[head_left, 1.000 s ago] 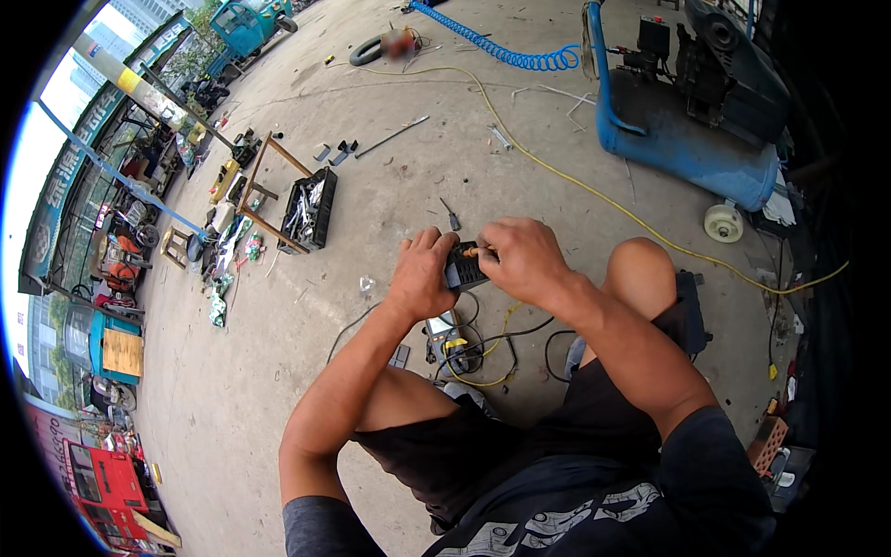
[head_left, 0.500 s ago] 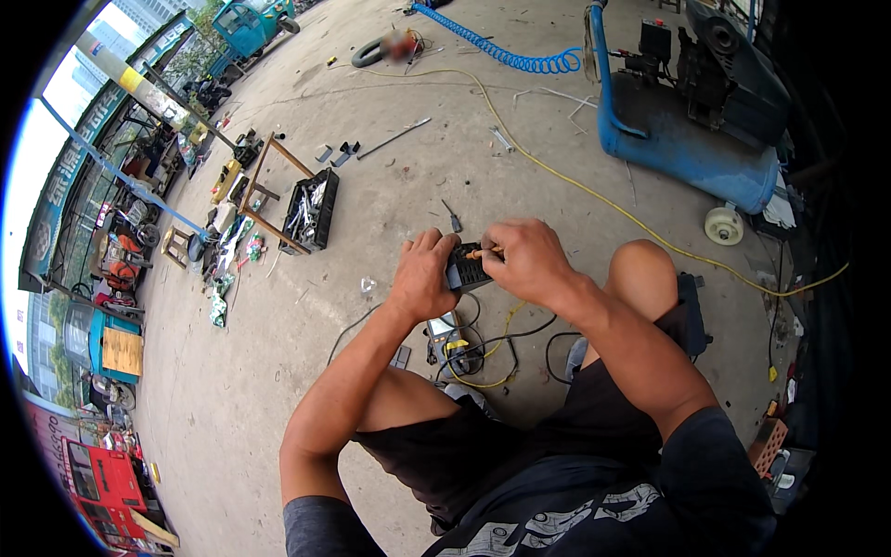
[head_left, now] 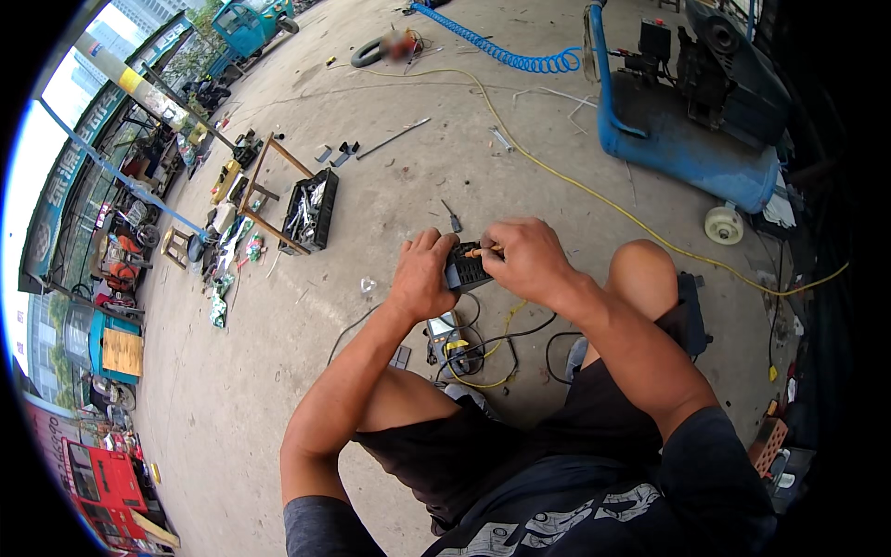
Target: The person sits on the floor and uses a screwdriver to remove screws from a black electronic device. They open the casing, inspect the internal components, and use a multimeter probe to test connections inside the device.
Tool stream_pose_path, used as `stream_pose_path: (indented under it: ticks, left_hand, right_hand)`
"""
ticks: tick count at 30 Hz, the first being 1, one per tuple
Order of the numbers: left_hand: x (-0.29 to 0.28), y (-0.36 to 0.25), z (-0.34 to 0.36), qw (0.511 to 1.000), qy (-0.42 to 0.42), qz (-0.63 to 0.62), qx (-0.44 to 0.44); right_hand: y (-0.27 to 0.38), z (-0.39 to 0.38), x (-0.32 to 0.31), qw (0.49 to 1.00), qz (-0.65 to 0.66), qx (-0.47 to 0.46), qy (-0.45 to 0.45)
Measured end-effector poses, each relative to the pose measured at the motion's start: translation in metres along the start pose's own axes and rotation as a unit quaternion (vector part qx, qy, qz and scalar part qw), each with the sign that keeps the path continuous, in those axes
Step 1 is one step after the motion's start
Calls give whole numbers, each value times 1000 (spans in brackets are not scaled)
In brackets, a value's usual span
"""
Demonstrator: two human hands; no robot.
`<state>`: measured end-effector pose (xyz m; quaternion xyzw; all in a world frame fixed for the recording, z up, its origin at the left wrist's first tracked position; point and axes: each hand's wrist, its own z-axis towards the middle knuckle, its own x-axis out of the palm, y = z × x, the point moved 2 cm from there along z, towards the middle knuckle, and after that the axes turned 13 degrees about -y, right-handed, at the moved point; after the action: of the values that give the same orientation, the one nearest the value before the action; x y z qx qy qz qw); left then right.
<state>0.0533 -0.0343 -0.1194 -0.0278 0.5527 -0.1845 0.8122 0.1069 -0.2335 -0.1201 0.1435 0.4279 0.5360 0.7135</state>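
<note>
My left hand (head_left: 426, 275) grips one side of a small black box with slots or fins (head_left: 471, 271), held up in front of my knees. From the other side my right hand (head_left: 532, 260) pinches a thin orange tool (head_left: 473, 252), which looks like a screwdriver handle, against the top of the box. My fingers hide the tool's tip and much of the box. Below the box, on the ground by my feet, lies a handheld meter (head_left: 445, 332) with yellow trim. Black and yellow leads (head_left: 506, 376) loop around it.
A black crate of tools (head_left: 309, 212) stands ahead on the left beside a wooden frame (head_left: 277, 197). Far right is a blue air compressor (head_left: 687, 162). A yellow hose (head_left: 557, 174) crosses the concrete floor, and a cable with a plug (head_left: 454, 221) lies just beyond my hands.
</note>
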Motion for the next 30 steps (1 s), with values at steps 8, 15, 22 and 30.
stream_pose_path:
  ticks: [8,15,22,30]
  left_hand:
    - [0,1,-1,1000,-5,-8,5]
    - [0,0,0,1000,4,-8,5]
    - [-3,-4,0,1000,-1,-17,4]
    - [-2,-5,0,1000,10,-11,4]
  right_hand:
    - [3,4,-3,999,24,6,-30]
    - [2,2,1,1000,8,-2,-30]
    - [3,4,-2,999,19,-3,-31]
    - [2,4,4,999,38,7,-18]
